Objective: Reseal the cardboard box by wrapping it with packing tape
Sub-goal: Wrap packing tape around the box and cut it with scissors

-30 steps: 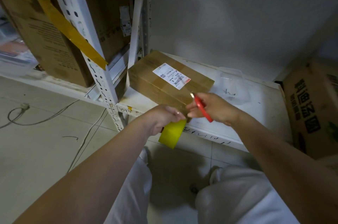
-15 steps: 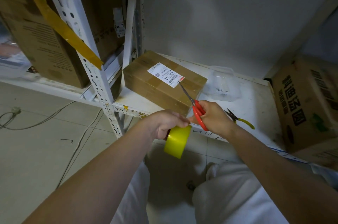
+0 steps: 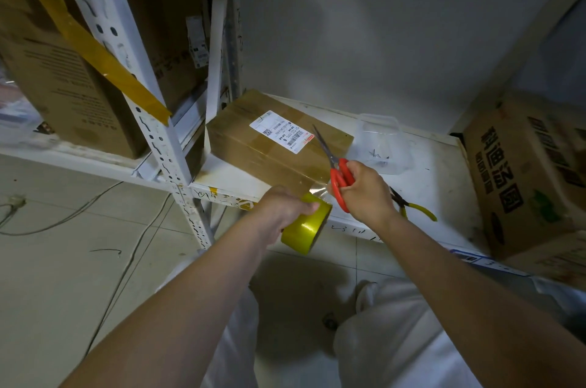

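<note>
Head view: the cardboard box (image 3: 272, 146) lies on the white shelf (image 3: 444, 172), just beyond both hands, its long side running far-left to near-right. Left hand (image 3: 282, 207) grips the tape roll (image 3: 306, 229) under its near corner. Right hand (image 3: 364, 187) grips red scissors (image 3: 337, 170), blades seemingly parted, pointing far-left above the stretched tape strip (image 3: 318, 188).

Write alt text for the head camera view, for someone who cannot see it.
A person's left hand holds a yellow tape roll by a taped cardboard box on a white shelf, while the right hand holds red scissors beside the stretched tape.
</note>
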`<state>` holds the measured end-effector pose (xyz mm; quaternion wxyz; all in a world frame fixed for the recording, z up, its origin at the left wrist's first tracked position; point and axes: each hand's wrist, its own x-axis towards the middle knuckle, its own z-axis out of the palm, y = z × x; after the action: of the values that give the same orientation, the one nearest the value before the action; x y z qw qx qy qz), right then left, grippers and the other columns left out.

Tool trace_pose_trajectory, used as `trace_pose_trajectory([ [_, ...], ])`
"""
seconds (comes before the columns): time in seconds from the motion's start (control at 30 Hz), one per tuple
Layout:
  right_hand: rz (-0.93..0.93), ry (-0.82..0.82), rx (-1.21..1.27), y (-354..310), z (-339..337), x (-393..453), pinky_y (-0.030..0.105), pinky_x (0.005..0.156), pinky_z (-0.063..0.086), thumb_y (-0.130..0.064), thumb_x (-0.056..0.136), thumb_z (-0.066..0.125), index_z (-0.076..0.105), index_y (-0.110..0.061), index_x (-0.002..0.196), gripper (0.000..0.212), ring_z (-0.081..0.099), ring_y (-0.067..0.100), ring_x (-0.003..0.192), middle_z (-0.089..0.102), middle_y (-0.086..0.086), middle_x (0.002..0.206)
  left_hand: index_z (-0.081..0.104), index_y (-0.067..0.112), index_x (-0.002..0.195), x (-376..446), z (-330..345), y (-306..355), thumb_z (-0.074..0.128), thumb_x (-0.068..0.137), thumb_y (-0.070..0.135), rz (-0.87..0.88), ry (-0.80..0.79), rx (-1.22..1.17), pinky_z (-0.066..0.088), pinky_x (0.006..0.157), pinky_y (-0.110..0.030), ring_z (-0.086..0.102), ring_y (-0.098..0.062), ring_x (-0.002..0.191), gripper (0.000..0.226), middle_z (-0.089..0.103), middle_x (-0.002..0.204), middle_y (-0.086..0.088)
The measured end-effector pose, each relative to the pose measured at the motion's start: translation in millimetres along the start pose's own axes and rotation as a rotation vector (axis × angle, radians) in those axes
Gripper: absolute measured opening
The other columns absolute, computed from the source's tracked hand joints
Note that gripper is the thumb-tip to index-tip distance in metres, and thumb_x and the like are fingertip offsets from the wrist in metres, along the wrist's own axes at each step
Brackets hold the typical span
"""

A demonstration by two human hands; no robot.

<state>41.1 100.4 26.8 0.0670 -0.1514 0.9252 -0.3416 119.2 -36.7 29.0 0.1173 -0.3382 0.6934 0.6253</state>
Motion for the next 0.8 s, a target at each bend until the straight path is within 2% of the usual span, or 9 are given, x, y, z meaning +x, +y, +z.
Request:
trace_pose_trajectory([
  [0.1,-0.045,0.011,-0.028,-9,0,1,0.026,0.064,0.042,-0.03,0.091,0.062,0.057,-0.026,0.094,0.007,0.055,0.009,0.071,0.058,-0.008,0.079,0.052,0.003,0.125,2,0,7,0.079,0.078,0.025,0.038,0.076,0.181,0.046,0.094,-0.035,0.055,-0.03,0.117,0.058,0.058,0.127,-0.013],
  [0.2,-0.068,0.054,0.0,-18,-4,9,0.028,0.065,0.046,-0.028,0.091,0.061,0.059,-0.026,0.091,0.003,0.059,0.013,0.072,0.061,-0.007,0.076,0.057,0.005,0.115,7,-4,5,0.077,0.077,0.033,0.075,0.181,0.34,0.048,0.09,-0.034,0.057,-0.03,0.111,0.051,0.062,0.119,-0.012],
  [0.37,-0.077,0.043,-0.131,-20,-3,32,0.03,0.075,0.049,-0.033,0.093,0.059,0.054,-0.027,0.09,0.008,0.062,0.016,0.079,0.058,-0.01,0.076,0.061,0.01,0.094,17,-5,6,0.073,0.078,0.045,0.098,0.239,0.301,0.047,0.078,-0.03,0.062,-0.028,0.101,0.04,0.067,0.103,-0.006],
  [0.43,-0.066,0.023,-0.217,-16,-2,41,0.033,0.08,0.049,-0.033,0.093,0.06,0.054,-0.026,0.097,0.01,0.062,0.019,0.088,0.059,-0.007,0.083,0.065,0.012,0.101,21,-2,9,0.071,0.08,0.046,0.112,0.251,0.261,0.05,0.084,-0.032,0.062,-0.028,0.102,0.04,0.069,0.108,-0.006],
  [0.53,-0.054,-0.012,-0.315,-15,-2,51,0.035,0.086,0.048,-0.031,0.094,0.059,0.055,-0.016,0.116,0.027,0.06,0.023,0.099,0.059,0.0,0.097,0.067,0.015,0.108,25,3,14,0.069,0.082,0.044,0.134,0.258,0.225,0.05,0.094,-0.038,0.061,-0.028,0.106,0.039,0.068,0.115,-0.005],
  [0.7,-0.057,-0.029,-0.403,-12,3,63,0.033,0.084,0.047,-0.033,0.093,0.059,0.053,-0.016,0.124,0.036,0.06,0.026,0.105,0.063,0.006,0.112,0.068,0.016,0.109,32,6,18,0.068,0.083,0.044,0.126,0.257,0.257,0.05,0.096,-0.04,0.061,-0.029,0.107,0.038,0.068,0.115,-0.004],
  [0.8,-0.055,-0.033,-0.403,-12,5,66,0.033,0.082,0.048,-0.035,0.092,0.06,0.053,-0.017,0.122,0.036,0.06,0.025,0.103,0.063,0.005,0.111,0.068,0.015,0.109,34,4,18,0.068,0.083,0.043,0.117,0.253,0.269,0.049,0.095,-0.038,0.061,-0.029,0.107,0.038,0.068,0.116,-0.005],
])
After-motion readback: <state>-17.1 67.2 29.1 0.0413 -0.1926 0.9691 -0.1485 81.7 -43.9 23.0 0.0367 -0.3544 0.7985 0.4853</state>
